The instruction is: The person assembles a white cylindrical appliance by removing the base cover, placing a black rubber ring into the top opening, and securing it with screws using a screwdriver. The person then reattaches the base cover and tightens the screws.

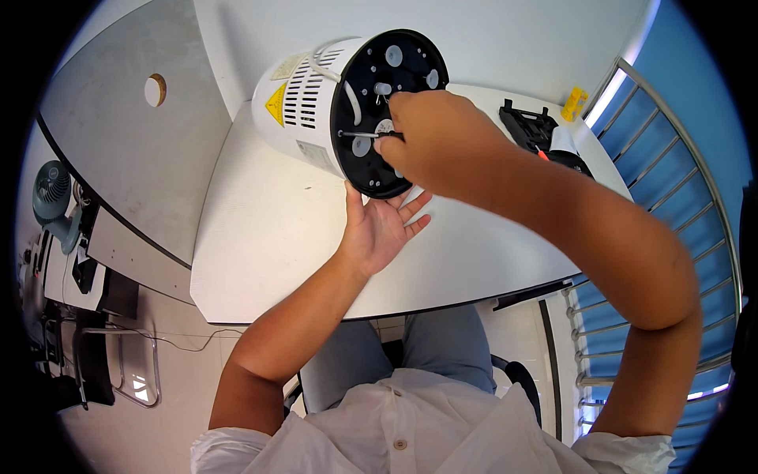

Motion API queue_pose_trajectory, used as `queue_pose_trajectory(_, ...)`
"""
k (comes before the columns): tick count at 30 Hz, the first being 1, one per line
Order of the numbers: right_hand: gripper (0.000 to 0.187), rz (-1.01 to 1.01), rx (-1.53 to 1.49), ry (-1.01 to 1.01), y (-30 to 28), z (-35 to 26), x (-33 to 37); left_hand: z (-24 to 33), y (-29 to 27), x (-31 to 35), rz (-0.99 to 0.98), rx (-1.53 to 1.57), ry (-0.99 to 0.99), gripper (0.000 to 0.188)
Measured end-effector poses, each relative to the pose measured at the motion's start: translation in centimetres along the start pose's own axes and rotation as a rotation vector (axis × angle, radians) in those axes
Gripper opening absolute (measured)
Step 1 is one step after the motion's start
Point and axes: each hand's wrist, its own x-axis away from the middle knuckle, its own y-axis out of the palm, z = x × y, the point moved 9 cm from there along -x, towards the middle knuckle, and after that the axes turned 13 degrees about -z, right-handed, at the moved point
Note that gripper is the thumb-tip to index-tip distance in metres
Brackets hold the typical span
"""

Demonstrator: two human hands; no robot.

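Note:
A white cylindrical appliance with vent slots and a yellow warning label lies on its side on the white table. Its round black base faces me, with several pale round feet and a pale cord running across it. My right hand is closed around a screwdriver, whose handle is mostly hidden by the fingers. The metal shaft points left, its tip at a screw hole near the base's left rim. Palm up and fingers spread, my left hand touches the lower edge of the base from beneath.
An opened black tool case lies at the table's far right, near a small yellow object. Metal railing runs along the right. A grey partition stands at the left, with a green fan beyond it.

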Motion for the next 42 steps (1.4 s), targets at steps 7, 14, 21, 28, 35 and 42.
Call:
queue_pose_trajectory(7,0.019,0.513,0.583,-0.293,0.4,-3.3,3.2,0.2,0.9,-0.2,-0.038,0.051,0.010,0.101)
queue_pose_trajectory(14,0.025,0.608,0.902,-0.330,1.3,-5.2,3.9,0.6,1.1,0.1,-0.046,0.085,0.045,0.110)
queue_pose_trajectory(21,0.020,0.519,0.825,-0.311,1.7,-5.1,3.7,0.4,0.9,-0.3,-0.056,-0.068,0.004,0.110)
queue_pose_trajectory(28,0.019,0.188,0.305,-0.077,1.0,-1.5,1.1,-0.2,-0.6,-0.1,-0.019,-0.015,-0.023,0.105)
queue_pose_trajectory(35,0.029,-0.178,-0.329,0.031,2.5,1.5,-1.2,0.0,-0.4,0.0,0.021,-0.018,-0.020,0.101)
queue_pose_trajectory(42,0.028,-0.322,-0.660,0.244,2.8,2.6,-0.3,-0.3,-1.2,0.1,0.040,-0.006,-0.026,0.100)
